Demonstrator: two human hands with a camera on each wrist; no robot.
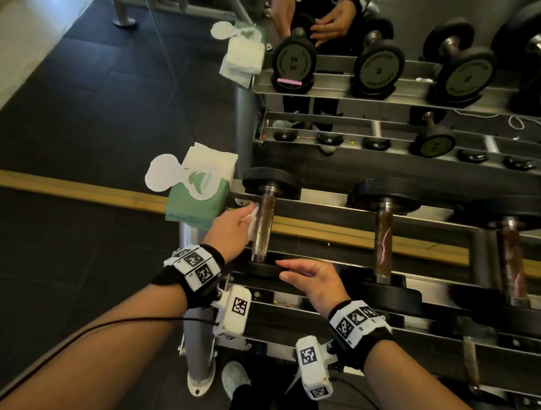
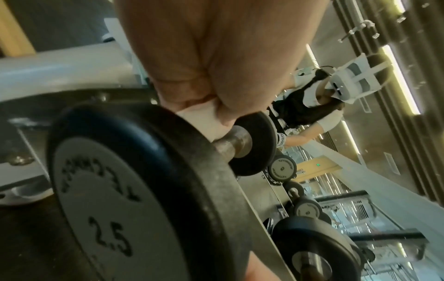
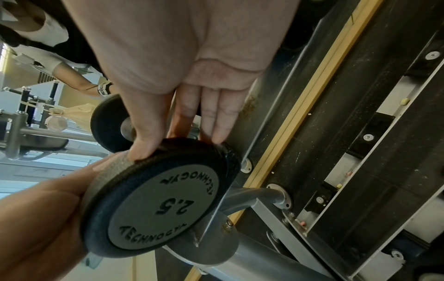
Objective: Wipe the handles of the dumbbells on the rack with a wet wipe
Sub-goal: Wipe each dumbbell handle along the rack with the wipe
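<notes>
The leftmost dumbbell, marked 2.5, lies on the rack's top tier with its speckled handle pointing away from me. My left hand pinches a white wet wipe and presses it against the left side of that handle. The left wrist view shows the wipe bunched under the fingers above the handle. My right hand rests with nearly straight fingers on the near weight disc. In the right wrist view, thumb and fingertips touch the rim of the disc.
A green pack of wet wipes with its white flap open sits on the rack's left end. Two more dumbbells lie to the right. A mirror behind the rack repeats the dumbbells and my hands. The floor is dark tile.
</notes>
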